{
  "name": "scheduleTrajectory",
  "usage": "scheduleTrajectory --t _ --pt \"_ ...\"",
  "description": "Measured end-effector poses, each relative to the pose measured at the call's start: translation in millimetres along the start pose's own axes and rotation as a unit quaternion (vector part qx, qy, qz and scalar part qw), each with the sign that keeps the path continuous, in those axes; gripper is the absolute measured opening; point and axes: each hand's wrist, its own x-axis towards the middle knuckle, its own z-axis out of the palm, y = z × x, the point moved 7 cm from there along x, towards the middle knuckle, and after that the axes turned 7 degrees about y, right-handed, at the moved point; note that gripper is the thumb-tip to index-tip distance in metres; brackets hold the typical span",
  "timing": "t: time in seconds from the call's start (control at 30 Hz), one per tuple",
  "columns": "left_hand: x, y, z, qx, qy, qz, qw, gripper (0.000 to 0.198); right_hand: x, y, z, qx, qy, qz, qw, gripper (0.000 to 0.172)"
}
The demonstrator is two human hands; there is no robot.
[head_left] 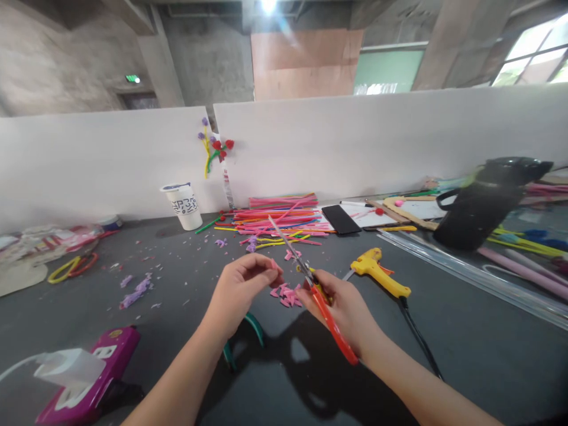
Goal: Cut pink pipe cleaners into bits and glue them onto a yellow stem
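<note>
Pink piece [275,266]: small, pinched at the tips of the left hand [239,290], thumb and fingers together on it, above the dark table [186,349].
Red-handled scissors [331,322]: gripped in the right hand [350,307], which is closed around the handles; the blades point up and away to the left, beside the left fingertips. How far the blades are parted I cannot tell.
Pink snippets [286,295]: a loose cluster on the table, between the hands and below them; a few more lie near the blades.
Teal handles [254,330]: a tool lying just beside the left wrist, partly covered by it.
Yellow glue gun [379,271]: on its side, right of the right hand, its black cord [419,337] running toward the near edge.
Fuzzy stems [279,219]: a heap, mostly pink, beyond the hands.
Black phone [341,219]: flat, just right of the heap.
Purple power strip [122,346]: near left, with a white plug [73,368] in it.
Paper cup [183,206]: upright at the back, left of the stems.
Black jug [488,201]: standing at the right, past the clear strips [461,272].
White partition [355,142]: behind everything on the table, with red fuzzy flowers [229,144] and purple ones against it.
</note>
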Motion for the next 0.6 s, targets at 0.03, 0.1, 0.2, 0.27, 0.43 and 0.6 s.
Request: scheduleTrajectory --t 0.03,0.1,0.2,0.27,0.43,0.6 --pt "-0.6 -4.2 4.9 0.037 -0.025 -0.012 0.999 0.004 0.6 0.9 1.2 0.055 -0.010 0.023 0.998 0.023" --pt "-2.6 -10.1 13.9 0.105 -0.070 -0.014 0.992 0.003 1.5 3.2 4.1 0.145 -0.029 0.070 0.986 0.017" --pt "-5.8 -13.1 22.5 0.177 -0.105 0.010 0.979 0.005 2.9 5.7 7.6 0.202 -0.047 0.114 0.972 0.014" --pt "-7.6 -13.2 24.9 0.206 -0.107 0.019 0.973 0.007 3.6 6.8 10.3 0.212 -0.062 0.126 0.967 0.014" --pt "-11.6 -13.2 30.0 0.238 -0.117 0.026 0.964 0.008 3.0 8.0 16.6 0.224 -0.099 0.136 0.960 0.012" --pt "-12.9 -17.8 32.2 0.207 -0.131 -0.003 0.969 0.007 6.4 12.2 4.0 0.243 -0.014 0.145 0.959 0.017"
